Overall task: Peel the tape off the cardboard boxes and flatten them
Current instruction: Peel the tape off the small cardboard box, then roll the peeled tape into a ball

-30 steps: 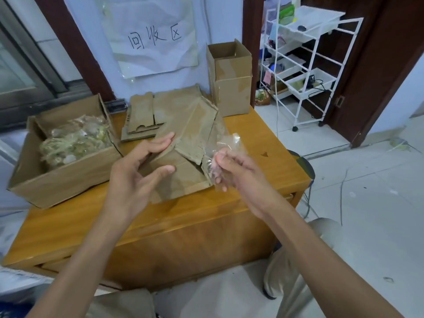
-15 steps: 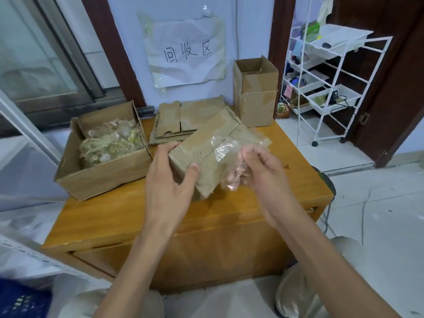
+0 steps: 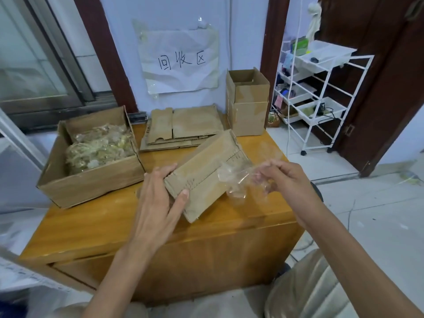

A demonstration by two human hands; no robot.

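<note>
Open carton [image 3: 91, 180]: set at 9 o'clock on the wooden cabinet top [image 3: 91, 226]; filled with crumpled peeled tape [image 3: 101, 148], judged to be the discard bin
Left hand [image 3: 158, 200]: the near end of the flattened box is gripped, thumb laid on its upper face, fingers wrapped behind the edge
Flattened box [image 3: 206, 171]: the piece in work, held tilted above the cabinet top at centre, far end raised toward 1 o'clock; printed marks are seen on its upper face
Flat stack [image 3: 183, 129]: finished cardboard sheets laid at 12 o'clock against the wall, below the handwritten paper sign [image 3: 181, 60]
Clear tape strip [image 3: 238, 180]: crumpled, stretched from the right side of the flattened box toward 3 o'clock; whether it is fully detached cannot be told
Upright box [image 3: 249, 104]: stood open at 1 o'clock, not yet flattened, judged next in line
Right hand [image 3: 284, 180]: the free end of the tape strip is pinched between curled fingers and thumb
White rack [image 3: 321, 95]: stood on the floor at 2 o'clock, well apart from the work
Risk, tearing: the strip could be snapped, or the cardboard's paper face ripped away, if it is pulled sharply
Risk, sticking: the tape could be fouled on the fingers or folded back onto the box, its adhesive side being loose
Risk, slipping: the box could be dropped from a one-handed hold while pulling force is applied
</note>
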